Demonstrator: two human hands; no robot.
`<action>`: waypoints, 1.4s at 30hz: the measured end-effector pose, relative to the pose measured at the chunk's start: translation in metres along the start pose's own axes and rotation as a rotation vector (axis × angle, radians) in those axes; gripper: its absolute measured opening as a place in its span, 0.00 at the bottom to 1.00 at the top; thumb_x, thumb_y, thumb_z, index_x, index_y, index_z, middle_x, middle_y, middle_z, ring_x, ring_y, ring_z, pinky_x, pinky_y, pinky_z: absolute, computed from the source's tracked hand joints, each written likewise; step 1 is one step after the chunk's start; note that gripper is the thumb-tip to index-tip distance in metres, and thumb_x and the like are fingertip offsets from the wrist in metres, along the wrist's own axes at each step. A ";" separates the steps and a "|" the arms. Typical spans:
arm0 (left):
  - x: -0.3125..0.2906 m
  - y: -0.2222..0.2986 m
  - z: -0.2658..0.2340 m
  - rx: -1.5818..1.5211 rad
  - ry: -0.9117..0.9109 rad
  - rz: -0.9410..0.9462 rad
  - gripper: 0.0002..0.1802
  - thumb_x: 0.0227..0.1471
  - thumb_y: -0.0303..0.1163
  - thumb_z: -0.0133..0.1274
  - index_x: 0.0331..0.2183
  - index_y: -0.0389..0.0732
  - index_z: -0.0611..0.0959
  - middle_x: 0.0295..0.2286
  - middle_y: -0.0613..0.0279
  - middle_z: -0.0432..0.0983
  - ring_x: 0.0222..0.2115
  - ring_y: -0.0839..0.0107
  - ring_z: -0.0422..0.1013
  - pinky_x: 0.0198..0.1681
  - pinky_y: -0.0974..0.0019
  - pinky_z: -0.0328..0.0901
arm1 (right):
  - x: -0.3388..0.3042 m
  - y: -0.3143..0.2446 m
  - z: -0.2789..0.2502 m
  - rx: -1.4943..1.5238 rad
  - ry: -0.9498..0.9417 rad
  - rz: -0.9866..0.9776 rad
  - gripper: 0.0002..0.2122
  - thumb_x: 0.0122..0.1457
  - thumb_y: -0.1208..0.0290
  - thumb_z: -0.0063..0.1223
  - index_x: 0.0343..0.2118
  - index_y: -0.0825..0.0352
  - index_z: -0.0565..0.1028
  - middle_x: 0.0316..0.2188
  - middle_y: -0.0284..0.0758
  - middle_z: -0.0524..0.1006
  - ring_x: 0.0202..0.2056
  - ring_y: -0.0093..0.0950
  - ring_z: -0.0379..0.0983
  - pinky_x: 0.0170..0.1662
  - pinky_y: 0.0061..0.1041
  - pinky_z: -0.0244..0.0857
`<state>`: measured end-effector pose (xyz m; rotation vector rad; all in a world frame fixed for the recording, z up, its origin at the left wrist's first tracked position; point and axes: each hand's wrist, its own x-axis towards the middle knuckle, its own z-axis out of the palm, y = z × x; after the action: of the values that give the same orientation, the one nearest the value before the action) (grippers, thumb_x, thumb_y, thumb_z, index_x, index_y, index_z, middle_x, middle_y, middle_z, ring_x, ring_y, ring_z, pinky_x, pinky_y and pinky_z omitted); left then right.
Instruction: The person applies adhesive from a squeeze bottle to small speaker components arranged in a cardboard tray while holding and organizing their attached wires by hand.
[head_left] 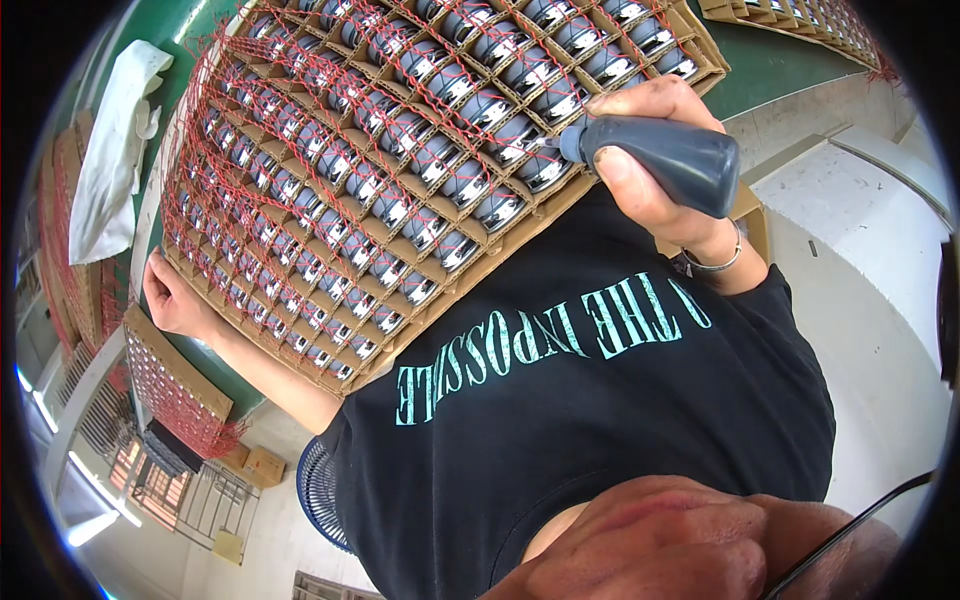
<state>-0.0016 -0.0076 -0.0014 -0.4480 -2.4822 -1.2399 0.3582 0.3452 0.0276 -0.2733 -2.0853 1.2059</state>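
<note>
A dark grey squeeze bottle (668, 160) lies in my right hand (640, 185), with thumb and fingers closed around it. Its thin nozzle (550, 143) points left, over the near right part of a cardboard tray (540, 215). Card dividers split the tray into many cells, each with a round part (497, 208) that has a dark grey top and a shiny metal side. Thin red strands (330, 150) lie tangled across the parts, thickest toward the left. My left hand (175, 297) is curled at the tray's left edge; what its fingers hold is hidden.
The tray sits on a green tabletop (770, 60). A similar tray (800, 18) lies at the far right, another (175, 385) at the lower left. White sheeting (115, 150) is at the left. A blue basket-like object (322, 495) stands below my left arm, near small cardboard boxes (262, 467).
</note>
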 end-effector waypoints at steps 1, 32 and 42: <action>0.000 0.000 0.000 0.001 0.000 0.000 0.17 0.64 0.35 0.56 0.43 0.29 0.85 0.34 0.60 0.83 0.33 0.78 0.75 0.40 0.73 0.69 | 0.000 -0.001 0.000 0.006 -0.009 0.010 0.07 0.48 0.74 0.68 0.28 0.70 0.81 0.30 0.34 0.81 0.28 0.26 0.79 0.33 0.23 0.73; 0.002 0.002 -0.001 0.049 -0.008 0.037 0.16 0.64 0.35 0.55 0.41 0.30 0.86 0.32 0.63 0.84 0.31 0.79 0.74 0.39 0.73 0.68 | -0.016 -0.001 -0.018 0.216 -0.065 0.145 0.08 0.51 0.74 0.64 0.30 0.74 0.80 0.31 0.39 0.80 0.30 0.26 0.77 0.36 0.24 0.70; 0.001 0.003 0.000 0.024 0.009 0.022 0.15 0.64 0.35 0.55 0.40 0.30 0.86 0.32 0.63 0.83 0.31 0.80 0.74 0.38 0.74 0.68 | -0.012 -0.002 -0.016 0.105 -0.096 0.091 0.08 0.50 0.72 0.67 0.30 0.71 0.81 0.29 0.36 0.81 0.29 0.27 0.80 0.34 0.24 0.73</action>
<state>-0.0012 -0.0060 0.0010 -0.4616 -2.4755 -1.2003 0.3772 0.3490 0.0288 -0.2687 -2.1028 1.4028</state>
